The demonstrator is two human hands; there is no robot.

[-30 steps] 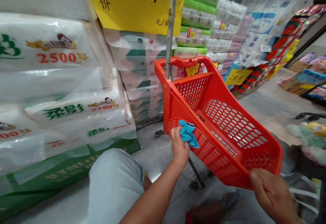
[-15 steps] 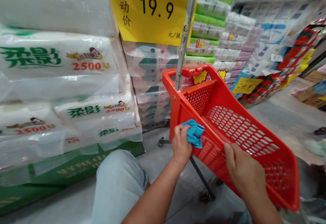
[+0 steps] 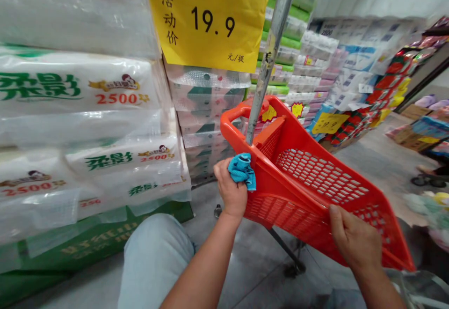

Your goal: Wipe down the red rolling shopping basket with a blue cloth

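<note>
A red plastic shopping cart (image 3: 308,206) stands tilted across the middle and right of the head view. My left hand (image 3: 229,187) is closed on a bunched blue cloth (image 3: 242,168), pressed to the cart's near side by the handle end. My right hand (image 3: 356,239) grips the cart's near rim, its thumb on top and its fingers hidden behind the side wall. A scuffed metal pole (image 3: 271,56) rises in front of the cart's handle (image 3: 233,117).
Stacked white tissue packs (image 3: 73,89) fill the left, on a green base (image 3: 70,248). A yellow price sign (image 3: 210,23) hangs above the cart. More packs (image 3: 287,47) line the back. My bent knee (image 3: 157,257) is at the bottom.
My left hand has moved left with the cloth, from the side panel to the corner below the handle. My right hand has slid a little right and down along the rim.
</note>
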